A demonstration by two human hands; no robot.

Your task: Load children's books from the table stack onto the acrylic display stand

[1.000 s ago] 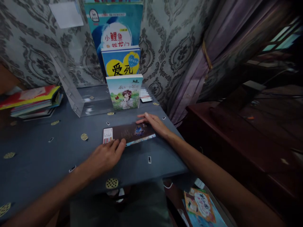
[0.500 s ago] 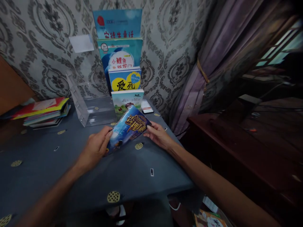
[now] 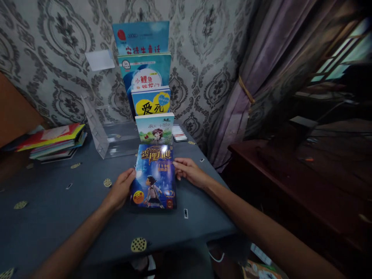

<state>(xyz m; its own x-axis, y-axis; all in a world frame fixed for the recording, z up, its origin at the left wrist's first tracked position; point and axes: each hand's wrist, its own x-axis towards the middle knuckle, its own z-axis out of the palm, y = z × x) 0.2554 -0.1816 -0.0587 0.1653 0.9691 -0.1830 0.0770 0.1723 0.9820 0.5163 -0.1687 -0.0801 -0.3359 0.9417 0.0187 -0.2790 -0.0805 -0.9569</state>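
Blue book [image 3: 154, 180] is held face up over the surface [image 3: 87, 217], towards its near right corner; whether its lower end touches is unclear. The left hand [image 3: 119, 190] pinches its left side, the right hand [image 3: 190, 173] its right. Squaring it seems the step in hand; moving it calls for an even two-sided grip, clear of the meadow-covered book [image 3: 155, 130] standing just beyond.

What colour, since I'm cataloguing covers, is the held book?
The held book is mostly blue; best: head view.
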